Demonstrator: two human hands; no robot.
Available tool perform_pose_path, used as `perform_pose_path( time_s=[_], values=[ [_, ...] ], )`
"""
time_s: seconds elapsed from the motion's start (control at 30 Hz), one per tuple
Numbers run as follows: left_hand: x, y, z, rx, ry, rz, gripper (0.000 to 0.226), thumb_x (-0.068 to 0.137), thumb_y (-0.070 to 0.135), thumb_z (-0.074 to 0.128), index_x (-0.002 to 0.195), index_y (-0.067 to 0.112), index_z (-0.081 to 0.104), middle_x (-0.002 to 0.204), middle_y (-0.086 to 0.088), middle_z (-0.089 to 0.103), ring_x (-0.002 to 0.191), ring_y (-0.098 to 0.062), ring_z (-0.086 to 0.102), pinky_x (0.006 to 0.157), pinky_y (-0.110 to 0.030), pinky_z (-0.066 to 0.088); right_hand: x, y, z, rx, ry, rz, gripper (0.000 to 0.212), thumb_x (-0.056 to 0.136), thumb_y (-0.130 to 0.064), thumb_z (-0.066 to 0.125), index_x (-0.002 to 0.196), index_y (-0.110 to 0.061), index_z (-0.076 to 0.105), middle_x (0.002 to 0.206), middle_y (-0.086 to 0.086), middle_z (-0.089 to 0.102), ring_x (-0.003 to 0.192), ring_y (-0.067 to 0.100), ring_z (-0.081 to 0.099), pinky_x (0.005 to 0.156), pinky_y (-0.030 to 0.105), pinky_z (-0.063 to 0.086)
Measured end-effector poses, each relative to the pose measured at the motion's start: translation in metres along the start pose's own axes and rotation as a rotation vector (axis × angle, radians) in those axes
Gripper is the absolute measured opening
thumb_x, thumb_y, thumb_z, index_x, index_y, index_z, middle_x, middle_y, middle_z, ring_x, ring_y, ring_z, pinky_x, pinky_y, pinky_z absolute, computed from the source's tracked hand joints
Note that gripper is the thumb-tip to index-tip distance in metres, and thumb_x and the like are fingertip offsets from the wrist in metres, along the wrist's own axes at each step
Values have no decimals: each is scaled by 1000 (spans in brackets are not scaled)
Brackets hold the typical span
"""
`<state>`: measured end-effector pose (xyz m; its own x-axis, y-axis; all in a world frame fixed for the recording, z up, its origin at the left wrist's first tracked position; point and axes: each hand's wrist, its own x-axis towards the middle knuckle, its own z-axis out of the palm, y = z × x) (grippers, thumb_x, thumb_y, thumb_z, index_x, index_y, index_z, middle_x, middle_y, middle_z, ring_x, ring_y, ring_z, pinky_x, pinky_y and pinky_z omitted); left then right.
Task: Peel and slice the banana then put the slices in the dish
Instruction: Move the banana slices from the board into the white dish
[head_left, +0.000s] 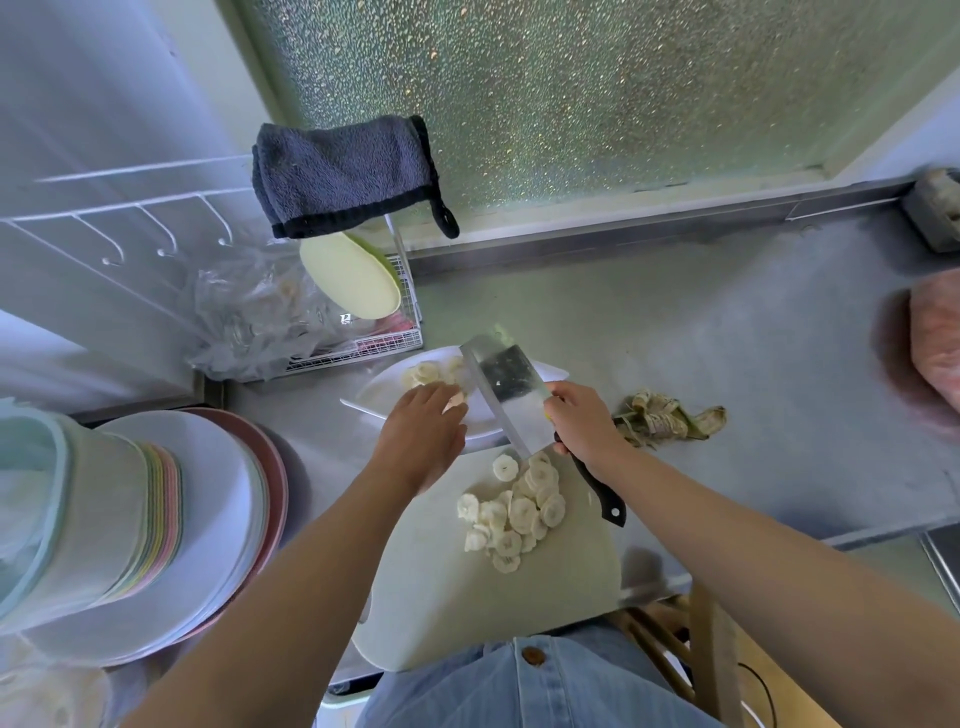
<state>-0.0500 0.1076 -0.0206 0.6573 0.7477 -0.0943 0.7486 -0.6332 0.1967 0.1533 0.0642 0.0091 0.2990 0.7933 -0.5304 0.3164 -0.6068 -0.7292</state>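
A heap of banana slices lies on the white cutting board. Beyond it stands a white dish with a few slices in it. My right hand grips a cleaver by its black handle; the blade is held flat and tilted over the dish's near rim. My left hand hovers over the dish beside the blade, fingers extended toward the blade's face. The banana peel lies on the counter to the right of my right hand.
Stacked plates and bowls stand at the left. A wire rack with a green plate, a plastic bag and a grey towel sits behind the dish. A pink object lies at the right edge. The steel counter spreads to the right.
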Motion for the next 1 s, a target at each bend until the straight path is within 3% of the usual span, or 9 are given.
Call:
perform_pose_path(
  time_s=[0.07,0.13,0.2,0.3,0.4,0.6,0.7,0.83,1.0],
  values=[
    [0,4,-2,-39,26,-47,30,92,23,56,119,14,66,129,-10,59,120,-32,53,102,-41,40,-2,2,-2,38,29,-7,20,84,-2,34,73,3,50,55,2,29,47,19,29,52,34,30],
    [-1,11,-5,-82,69,-69,25,88,19,61,112,14,68,116,-11,63,108,-33,57,93,-43,47,-4,6,-4,67,85,-25,27,84,-2,35,60,-15,38,56,0,29,50,18,27,57,37,29],
    [-3,19,-7,-120,92,-52,23,88,18,61,109,14,69,110,-11,63,102,-32,58,87,-42,49,-9,12,-4,80,155,-44,24,85,-5,36,64,-17,35,60,0,32,55,18,28,61,37,30],
    [-12,33,-2,-193,62,-17,24,91,19,55,111,15,67,110,-8,61,102,-28,56,86,-39,49,-23,23,-2,117,265,-44,15,89,-9,38,86,-10,52,75,11,51,65,28,44,62,38,37],
    [-25,46,7,-246,27,25,24,92,19,54,112,15,65,110,-7,60,101,-27,56,81,-37,48,-43,37,1,99,388,-49,18,91,-8,38,99,-2,53,95,20,58,84,35,54,69,39,46],
    [-48,62,29,-264,-10,36,29,89,25,58,116,15,62,116,-8,57,104,-29,54,76,-37,48,-82,74,10,50,479,-11,17,93,-8,36,99,-6,51,87,9,54,77,23,50,63,34,39],
    [-55,66,37,-237,-29,20,45,85,35,62,125,16,57,129,-10,52,115,-32,51,87,-39,46,-93,90,14,15,498,37,14,95,-9,34,95,-10,48,84,8,52,74,22,48,63,34,38],
    [-66,74,43,-231,-101,-82,74,80,55,61,143,24,37,150,-11,31,138,-31,30,111,-46,31,-101,109,19,-35,473,113,18,96,-10,30,103,-10,47,87,12,52,76,25,50,64,35,37],
    [-74,79,48,-235,-151,-158,83,82,59,58,149,25,23,157,-10,19,145,-29,17,116,-47,22,-104,125,18,-64,427,142,24,98,-11,28,114,-10,46,88,12,54,75,23,51,65,37,41]
  ],
)
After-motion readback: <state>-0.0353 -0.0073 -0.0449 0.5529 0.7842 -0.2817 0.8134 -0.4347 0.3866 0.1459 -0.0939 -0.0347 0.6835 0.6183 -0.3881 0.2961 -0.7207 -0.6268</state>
